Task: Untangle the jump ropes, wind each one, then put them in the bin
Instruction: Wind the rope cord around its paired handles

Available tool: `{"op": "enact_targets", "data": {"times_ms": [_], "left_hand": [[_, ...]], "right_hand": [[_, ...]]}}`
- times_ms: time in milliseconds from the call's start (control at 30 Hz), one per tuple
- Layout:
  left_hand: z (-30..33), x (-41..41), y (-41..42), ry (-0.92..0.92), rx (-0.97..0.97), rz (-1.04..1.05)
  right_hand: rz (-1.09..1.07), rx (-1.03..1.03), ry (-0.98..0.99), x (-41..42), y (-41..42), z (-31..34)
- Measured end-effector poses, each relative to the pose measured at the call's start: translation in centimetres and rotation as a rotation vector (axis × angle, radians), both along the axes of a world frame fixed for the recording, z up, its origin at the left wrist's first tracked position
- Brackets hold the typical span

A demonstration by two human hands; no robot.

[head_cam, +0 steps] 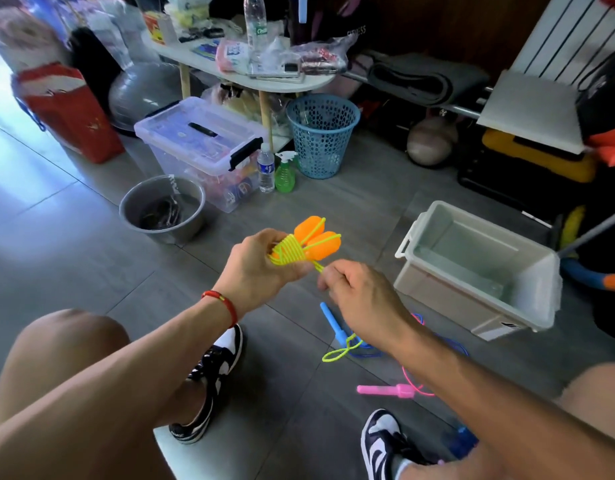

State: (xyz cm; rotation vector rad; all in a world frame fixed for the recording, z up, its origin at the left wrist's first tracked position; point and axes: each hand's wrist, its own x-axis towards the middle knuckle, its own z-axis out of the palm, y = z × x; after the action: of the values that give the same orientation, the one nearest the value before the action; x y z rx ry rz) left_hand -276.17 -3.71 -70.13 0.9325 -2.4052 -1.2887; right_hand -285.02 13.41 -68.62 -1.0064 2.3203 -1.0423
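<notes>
My left hand (255,268) grips the two orange handles (316,239) of a jump rope, with its yellow-green cord (288,252) wound in several turns around them. My right hand (359,294) pinches the free end of that cord just right of the handles; a loose yellow-green loop (337,353) hangs below it. On the floor under my right arm lie a blue-handled rope (330,320) and a pink-handled rope (385,390), their cords mixed together. The open white bin (479,292) stands on the floor to the right, with nothing visible inside.
A grey metal bowl (162,209) and a lidded clear storage box (200,150) sit ahead left. A blue mesh basket (322,133), a green spray bottle (285,173) and a water bottle stand behind. My knees and black-and-white shoes (209,379) frame the floor below.
</notes>
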Motion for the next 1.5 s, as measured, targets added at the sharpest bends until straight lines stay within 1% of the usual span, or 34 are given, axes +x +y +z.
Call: {"op": "enact_targets", "data": {"times_ms": [67,167,267,367,433,500,600,633,733,800,867,900,933,967,1033,1100,1200,1267,1333,1433,1500], "left_hand": [[0.3,-0.1,0.7,-0.022,-0.077,-0.023],[0.2,-0.1,1.8,0.033,-0.174,-0.040],[0.1,0.2,3.1,0.081,-0.391,-0.044],[0.3,0.3,4.1,0.212,-0.678,-0.053],[-0.1,0.1,4.1,0.307,-0.740,-0.067],[-0.4,0.2,4.0,0.379,-0.688,-0.115],[-0.4,0.7,3.9,0.379,-0.474,-0.176],[-0.1,1.0,3.8,0.383,-0.350,-0.179],[1.4,1.8,2.2,0.413,0.195,-0.182],[1.7,2.3,0.8,0.369,0.464,-0.209],[1.7,2.8,0.2,0.251,0.708,-0.350],[1.6,3.0,0.1,0.210,0.782,-0.438],[1.6,3.1,0.0,0.186,0.796,-0.498],[1.7,3.1,0.0,0.176,0.756,-0.520],[2.0,2.9,-0.2,0.172,0.613,-0.509],[2.0,2.6,-0.2,0.181,0.526,-0.448],[1.8,2.1,-0.2,0.203,0.439,-0.294],[1.4,1.8,-0.3,0.185,0.389,-0.216],[0.9,1.5,-0.4,0.163,0.340,-0.161],[0.2,1.2,-0.7,0.110,0.190,-0.087],[-0.2,1.1,-0.9,0.087,0.168,-0.036]], "right_hand": [[-0.050,0.018,-0.018,0.1,-0.1,0.5],[-0.126,-0.004,-0.048,0.4,-0.4,0.9],[-0.213,-0.027,-0.033,1.1,-1.2,1.7],[-0.289,-0.091,-0.035,1.9,-1.5,2.6],[-0.337,-0.160,-0.058,1.9,-1.6,2.8],[-0.368,-0.217,-0.101,1.6,-1.7,3.1],[-0.336,-0.297,-0.267,0.6,-1.7,2.8],[-0.293,-0.289,-0.256,0.0,-1.6,2.5],[-0.121,-0.216,-0.097,-1.0,-1.4,1.7],[0.025,-0.245,-0.106,-1.0,-1.4,1.5],[0.141,-0.256,-0.126,-0.9,-1.4,1.4],[0.182,-0.247,-0.146,-0.9,-1.4,1.2],[0.215,-0.228,-0.143,-1.1,-1.4,1.1],[0.233,-0.207,-0.114,-1.3,-1.3,0.8],[0.230,-0.177,-0.036,-1.5,-1.3,0.6],[0.185,-0.150,0.017,-1.8,-1.4,0.5],[0.061,-0.118,0.103,-2.0,-1.8,0.0],[0.027,-0.072,0.135,-1.5,-2.1,-0.2],[0.020,-0.026,0.103,-1.2,-2.2,0.0],[0.014,-0.024,0.028,-1.1,-2.3,0.4],[0.028,-0.017,0.034,-1.0,-2.4,0.5]]}}
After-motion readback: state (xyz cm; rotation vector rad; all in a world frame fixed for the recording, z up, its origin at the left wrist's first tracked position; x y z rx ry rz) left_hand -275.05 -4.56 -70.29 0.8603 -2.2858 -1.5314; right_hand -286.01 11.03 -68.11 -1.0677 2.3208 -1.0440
